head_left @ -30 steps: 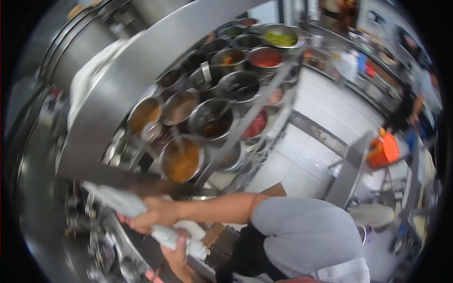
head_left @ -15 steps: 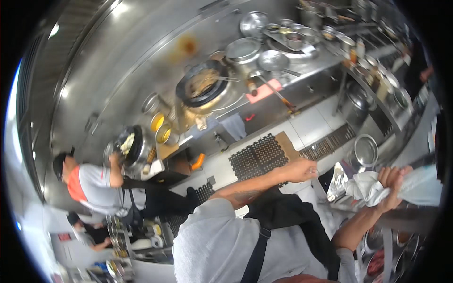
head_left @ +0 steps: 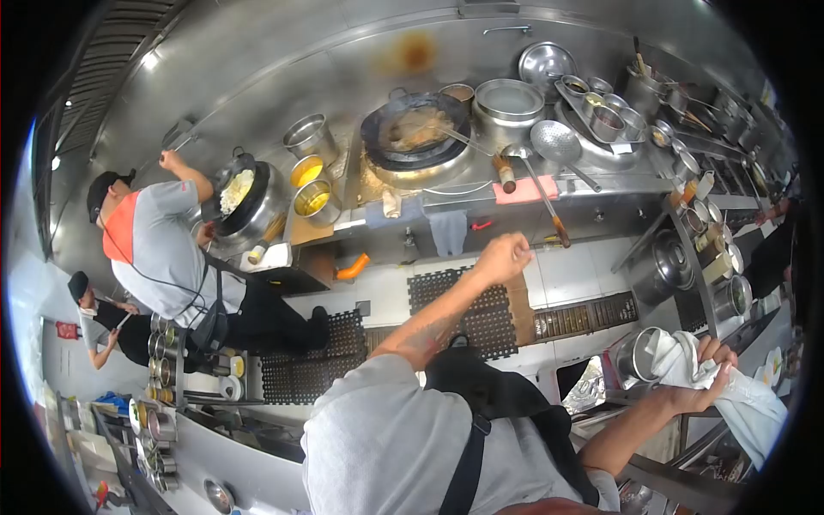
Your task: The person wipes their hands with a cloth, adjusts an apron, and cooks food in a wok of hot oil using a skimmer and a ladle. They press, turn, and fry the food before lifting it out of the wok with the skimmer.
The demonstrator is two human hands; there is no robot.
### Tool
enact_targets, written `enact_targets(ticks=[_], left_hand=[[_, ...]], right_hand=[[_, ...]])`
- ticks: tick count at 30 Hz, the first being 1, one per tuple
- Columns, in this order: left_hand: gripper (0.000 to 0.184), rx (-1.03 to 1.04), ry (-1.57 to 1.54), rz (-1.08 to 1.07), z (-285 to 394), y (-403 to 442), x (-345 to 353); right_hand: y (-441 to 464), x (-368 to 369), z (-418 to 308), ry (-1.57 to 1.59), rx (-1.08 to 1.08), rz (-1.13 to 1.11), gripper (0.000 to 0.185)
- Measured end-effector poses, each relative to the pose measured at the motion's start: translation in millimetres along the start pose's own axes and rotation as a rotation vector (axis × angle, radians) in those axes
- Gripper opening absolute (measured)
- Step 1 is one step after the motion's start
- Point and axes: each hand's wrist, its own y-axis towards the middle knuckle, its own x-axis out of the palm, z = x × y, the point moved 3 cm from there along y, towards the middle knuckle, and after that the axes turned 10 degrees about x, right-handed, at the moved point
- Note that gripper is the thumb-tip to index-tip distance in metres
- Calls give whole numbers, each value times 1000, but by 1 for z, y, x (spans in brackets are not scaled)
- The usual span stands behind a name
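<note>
With your right hand (head_left: 702,390) gripping the white cloth (head_left: 748,408) mid-length near the metal pot (head_left: 633,355), gather its loose ends clear of that pot, your left hand (head_left: 503,258) loosely closed, nothing visible inside.

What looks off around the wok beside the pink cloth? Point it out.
A brownish stain marks the otherwise grey wall behind the wok. Also, the ladle's handle overhangs the counter edge, where it might get knocked.
</note>
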Motion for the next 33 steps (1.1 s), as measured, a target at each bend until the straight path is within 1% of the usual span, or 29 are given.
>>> enact_targets(ticks=[1, 2, 3, 4, 5, 6, 7, 8, 10, 12, 13, 14, 15, 16, 17, 18, 19, 20, 21, 23, 24, 25, 27, 29, 30, 31, 32, 33], left_hand=[[24, -128, -88, -3, -16, 15, -1], [26, -178, -137, 51, -31, 30, -5], [27, -229, -156, 122, -63, 48, 2], [26, -343, -363, 120, -91, 69, 6], [25, -384, -635, 118, -107, 92, -1], [28, -548, -728, 165, -153, 112, 7], [34, -665, -850, 191, -199, 133, 18], [47, -705, -906, 243, -224, 147, 16], [59, -884, -920, 333, -287, 166, 23], [66, -1153, -914, 501, -308, 179, 22], [63, -1103, -990, 537, -332, 187, 27], [60, -1049, -1066, 571, -355, 194, 33], [56, -944, -1209, 628, -360, 205, 32], [54, -838, -1344, 684, -363, 212, 28], [42, -917, -1334, 748, -366, 223, 21], [37, -987, -1322, 823, -371, 235, 12], [34, -1017, -1213, 755, -381, 242, -5], [32, -1044, -1104, 696, -392, 241, -20], [29, -774, -1192, 850, -388, 235, -35], [20, -780, -1175, 897, -375, 229, -86], [14, -719, -1005, 830, -343, 224, -112], [10, -715, -1049, 858, -319, 214, -139], [14, -616, -1179, 866, -265, 183, -182], [24, -491, -1158, 729, -220, 151, -215], [29, -464, -1179, 686, -200, 134, -227], [28, -402, -1207, 634, -171, 118, -237], [27, -349, -1254, 578, -148, 102, -245], [25, -293, -1303, 518, -131, 92, -252]], right_hand=[[1, 4, 2, 47, 50, -100, 13], [-2, 4, 0, -19, 23, 29, 12], [-2, 2, 2, -37, 11, 42, 12], [-1, -2, 2, -29, -18, 21, 12], [0, -6, 2, -21, -49, 0, 13], [0, -14, 1, -32, -73, 37, 15], [-2, -17, -1, -52, -85, 53, 15], [-3, -19, -1, -88, -83, 101, 15], [-5, -19, -2, -114, -72, 172, 14], [-5, -29, -7, -87, -50, 171, 14], [-6, -30, -9, -43, -22, 151, 14], [-6, -21, -6, -116, -67, 199, 14], [-5, -22, -6, -132, -79, 226, 14], [-5, -23, -7, -159, -67, 180, 15], [-7, -24, -6, -176, -60, 132, 15], [-7, -23, -6, -200, -85, 241, 16], [-7, -28, -7, -175, -62, 222, 17], [-7, -27, -6, -169, -85, 220, 17], [-5, -23, -4, -159, -105, 212, 17], [-2, -20, 0, -108, -105, 205, 16], [-1, -20, 1, -66, -113, 201, 16], [0, -23, 2, -46, -99, 200, 16], [1, -31, 2, -40, -133, 154, 17], [1, -52, 4, 5, -119, 112, 16], [3, -60, 11, 7, -84, 79, 17], [6, -66, 19, 6, -43, 47, 18], [9, -66, 28, -13, -13, 156, 19], [13, -77, 35, -136, -90, 345, 23]])
